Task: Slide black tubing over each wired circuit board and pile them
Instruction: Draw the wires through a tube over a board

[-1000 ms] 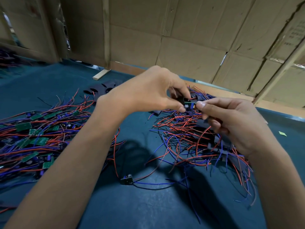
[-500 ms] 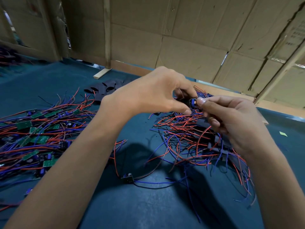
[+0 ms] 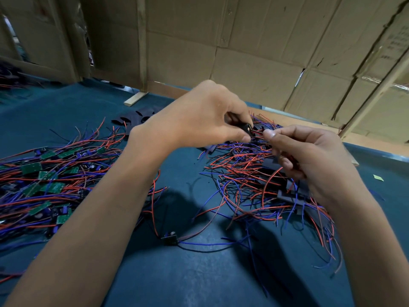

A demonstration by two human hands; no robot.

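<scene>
Both hands meet above the far middle of the teal cloth-covered worktop (image 3: 199, 273). The left hand (image 3: 205, 116) is curled, thumb and forefinger pinching a short black tubing sleeve (image 3: 246, 129). The right hand (image 3: 309, 156) pinches the red and blue wires (image 3: 259, 131) that run out of the sleeve's open end; its remaining fingers are curled under. The circuit board inside the sleeve is hidden, so how far it has entered cannot be told.

Directly beneath and behind the right hand lies a loose heap of sleeved boards with red and blue leads (image 3: 265, 185), its wire ends trailing toward the near edge. Well to the left of the left forearm sits a spread of bare green circuit boards with red and blue wires (image 3: 44, 180), reaching the left border of the view. Between the two forearms one single small dark board with its leads (image 3: 169, 238) lies alone on open cloth. Just beyond the left wrist is a cluster of cut black tubing pieces (image 3: 135, 119).

Open room: the cloth between and nearer than the forearms carries only that one board and stray leads. Beyond the hands the worktop ends at a brown cardboard panel wall (image 3: 254, 63), with a pale wooden strip (image 3: 136, 99) lying at its foot. A small yellow-green scrap (image 3: 378, 177) lies right of the right hand.
</scene>
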